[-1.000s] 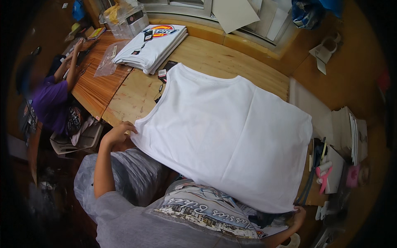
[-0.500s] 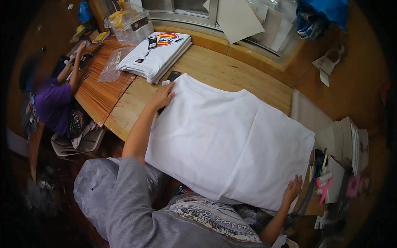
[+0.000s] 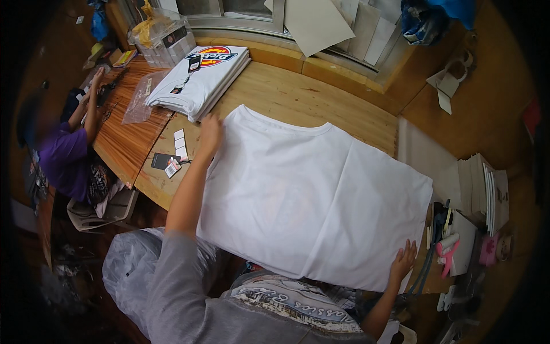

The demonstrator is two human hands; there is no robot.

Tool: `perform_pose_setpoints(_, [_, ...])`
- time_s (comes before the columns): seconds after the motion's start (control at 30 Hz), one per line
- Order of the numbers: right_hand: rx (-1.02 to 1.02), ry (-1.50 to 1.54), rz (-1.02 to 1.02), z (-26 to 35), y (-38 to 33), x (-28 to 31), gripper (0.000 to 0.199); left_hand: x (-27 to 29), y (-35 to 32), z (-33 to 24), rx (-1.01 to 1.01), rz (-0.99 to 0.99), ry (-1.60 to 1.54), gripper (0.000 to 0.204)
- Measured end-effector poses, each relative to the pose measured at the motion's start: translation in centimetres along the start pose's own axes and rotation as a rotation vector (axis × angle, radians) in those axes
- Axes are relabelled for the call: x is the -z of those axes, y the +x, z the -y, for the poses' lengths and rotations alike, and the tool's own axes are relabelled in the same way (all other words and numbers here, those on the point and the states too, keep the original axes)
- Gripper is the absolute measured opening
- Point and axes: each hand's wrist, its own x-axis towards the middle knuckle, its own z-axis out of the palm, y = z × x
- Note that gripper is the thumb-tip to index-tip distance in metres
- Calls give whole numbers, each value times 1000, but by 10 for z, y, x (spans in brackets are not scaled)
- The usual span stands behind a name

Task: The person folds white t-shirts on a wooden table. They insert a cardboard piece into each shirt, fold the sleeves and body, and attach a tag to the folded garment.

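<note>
A white T-shirt (image 3: 275, 195) lies face down on the wooden table in front of me, its neckline toward the window and a fold line running down its body. My right hand (image 3: 404, 262) rests flat on its lower right corner, fingers spread. Beside the shirt's upper left edge is my left hand (image 3: 211, 135), turned edge-on; its fingers are not clear. Left of that forearm lie a black hang tag (image 3: 162, 161), a small white tag (image 3: 172, 168) and a white label strip (image 3: 180, 144).
Folded white shirts (image 3: 197, 80) are stacked at the back left, by a clear plastic bag (image 3: 143, 97). A person in purple (image 3: 63, 155) works at the far left. A pink-handled lint roller (image 3: 448, 252) and boards (image 3: 475, 189) stand right. A plastic sack (image 3: 132, 266) sits lower left.
My left hand has come off the shirt's shoulder and moved left. The tags that were by the neckline now lie left of my forearm. My right hand stays on the shirt.
</note>
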Motion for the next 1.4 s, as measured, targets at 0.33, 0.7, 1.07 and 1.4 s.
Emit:
perform_pose_setpoints(0.33, [64,43,-56,-10,-4,0,36,-42,46,-9,131,94,27,42])
perform_pose_setpoints(0.7, [291,257,-213,20,193,-19,34,-71,52,14,-278,82,14,19])
perform_pose_setpoints(1.07, [202,112,-397,-58,267,-2,23,-48,33,7,-218,115,361,33])
perform_pose_setpoints(1.4, [-324,-237,-380,-229,307,134,23,-3,-123,-131,-236,261,213,40])
